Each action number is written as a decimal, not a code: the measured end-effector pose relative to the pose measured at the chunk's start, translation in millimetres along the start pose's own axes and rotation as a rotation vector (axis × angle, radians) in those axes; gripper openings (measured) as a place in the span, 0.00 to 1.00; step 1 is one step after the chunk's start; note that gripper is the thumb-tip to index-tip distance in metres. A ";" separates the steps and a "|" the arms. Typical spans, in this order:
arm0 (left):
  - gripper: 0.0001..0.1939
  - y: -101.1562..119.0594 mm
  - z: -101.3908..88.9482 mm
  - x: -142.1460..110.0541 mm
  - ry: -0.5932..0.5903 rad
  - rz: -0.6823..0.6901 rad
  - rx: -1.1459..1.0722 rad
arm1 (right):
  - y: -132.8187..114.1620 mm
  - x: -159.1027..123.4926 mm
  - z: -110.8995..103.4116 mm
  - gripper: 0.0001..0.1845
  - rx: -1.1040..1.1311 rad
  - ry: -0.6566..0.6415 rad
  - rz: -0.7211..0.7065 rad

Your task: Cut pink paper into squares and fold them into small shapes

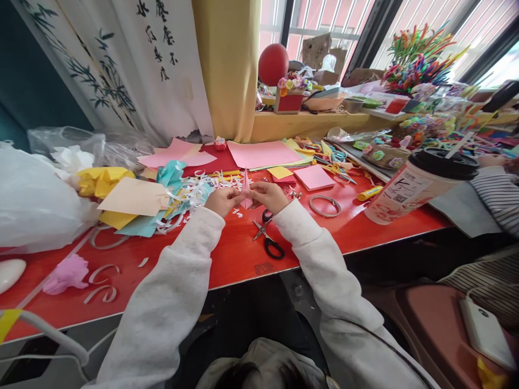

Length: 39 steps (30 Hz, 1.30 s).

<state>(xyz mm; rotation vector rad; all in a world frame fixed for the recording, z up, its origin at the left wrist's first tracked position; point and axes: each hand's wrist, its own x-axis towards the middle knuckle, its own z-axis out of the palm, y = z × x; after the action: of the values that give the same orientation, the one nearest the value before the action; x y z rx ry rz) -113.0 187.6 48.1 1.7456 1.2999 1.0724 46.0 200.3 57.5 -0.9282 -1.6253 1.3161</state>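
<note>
Both of my hands meet above the red table (239, 265), pinching a folded piece of pink paper (245, 183) that rises to a narrow point. My left hand (223, 201) grips its left side, my right hand (268, 195) its right; fingertips cover the lower part. Black-handled scissors (264, 235) lie just below my right hand, blades slightly apart. Beyond it sit a small yellow paper square (279, 172) and a stack of pink square paper (314, 178). Shredded white paper strips (194, 189) spread left of my left hand.
A lidded drink cup (417, 186) with a straw stands at right, near a metal ring (325, 206) and a yellow glue stick (369, 193). Large pink sheets (263, 154) lie at the back. A plastic bag (44, 200) fills the left. Another person's striped sleeve (497, 197) shows far right.
</note>
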 end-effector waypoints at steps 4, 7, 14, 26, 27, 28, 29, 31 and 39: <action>0.17 -1.0 -0.1 -0.5 -0.070 0.025 -0.020 | 6.0 1.3 0.0 0.18 -0.118 0.054 -0.095; 0.18 2.6 -3.9 -1.5 -0.075 0.016 0.040 | 6.1 1.0 -1.8 0.16 -0.174 0.054 -0.132; 0.17 17.2 -8.5 -3.7 0.102 0.073 0.103 | -5.1 -4.9 2.3 0.15 -0.131 -0.207 -0.085; 0.14 15.3 -4.8 -2.3 0.151 -0.081 -0.203 | 2.8 -2.8 4.7 0.20 -0.250 -0.239 -0.046; 0.14 15.7 -5.0 -2.4 0.162 -0.090 -0.226 | 3.2 -2.4 4.6 0.20 -0.262 -0.254 -0.056; 0.14 15.9 -5.0 -2.5 0.177 -0.089 -0.240 | 3.8 -2.0 4.9 0.20 -0.259 -0.270 -0.051; 0.13 15.7 -4.8 -2.6 0.184 -0.082 -0.248 | 4.6 -1.6 5.6 0.20 -0.250 -0.280 -0.039; 0.12 14.6 -4.3 -2.7 0.183 -0.059 -0.251 | 6.7 -0.9 7.7 0.19 -0.240 -0.286 -0.008; 0.10 11.0 -5.9 -2.3 0.134 -0.204 -0.471 | 10.6 -0.5 7.5 0.15 -0.219 -0.299 0.013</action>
<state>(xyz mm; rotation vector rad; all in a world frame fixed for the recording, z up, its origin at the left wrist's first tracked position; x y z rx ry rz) -114.5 182.9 59.8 1.1857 1.1568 1.2695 39.8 199.0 46.2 -0.9030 -2.0290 1.3544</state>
